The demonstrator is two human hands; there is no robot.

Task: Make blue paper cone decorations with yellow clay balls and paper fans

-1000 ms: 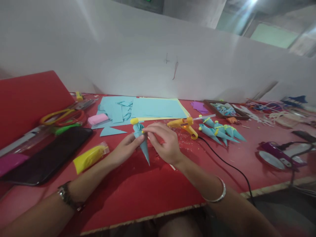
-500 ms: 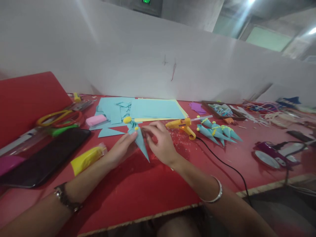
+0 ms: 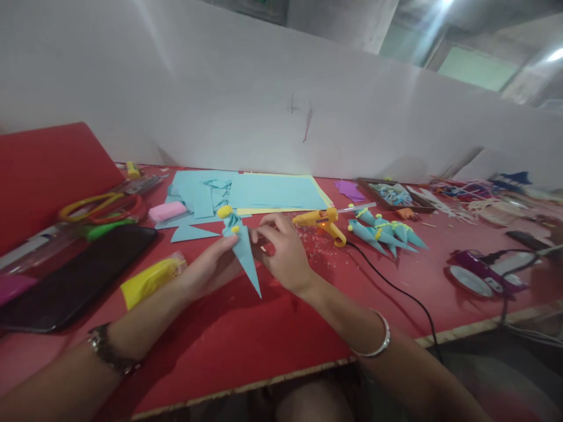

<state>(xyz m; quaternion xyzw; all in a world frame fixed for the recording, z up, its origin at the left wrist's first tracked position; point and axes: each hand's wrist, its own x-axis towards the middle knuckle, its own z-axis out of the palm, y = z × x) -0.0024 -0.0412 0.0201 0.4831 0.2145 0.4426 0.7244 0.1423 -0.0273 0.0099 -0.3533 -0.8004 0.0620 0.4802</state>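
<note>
A light-blue paper cone [image 3: 247,261] points down toward the table, with a yellow ball on its top and a smaller yellow dot on its side. My left hand [image 3: 214,264] grips it from the left, thumb pressed near the yellow dot. Just right of the cone is my right hand [image 3: 285,255], its fingers curled and fingertips close to the cone's edge. Whether something small sits between those fingertips I cannot make out. Beyond it lies a yellow glue gun [image 3: 323,220] with a lit orange light.
Several finished blue cones [image 3: 387,231] lie right of the glue gun. Blue paper sheets [image 3: 277,192] are at the back. On the left are a black phone-like slab [image 3: 79,281], scissors [image 3: 92,206], a yellow clay packet [image 3: 152,281] and a pink block [image 3: 167,211]. A purple device [image 3: 484,272] stands right.
The cone has turned slightly so its tip hangs lower. My right fingers have shifted a little along its right side. The whole view has moved slightly.
</note>
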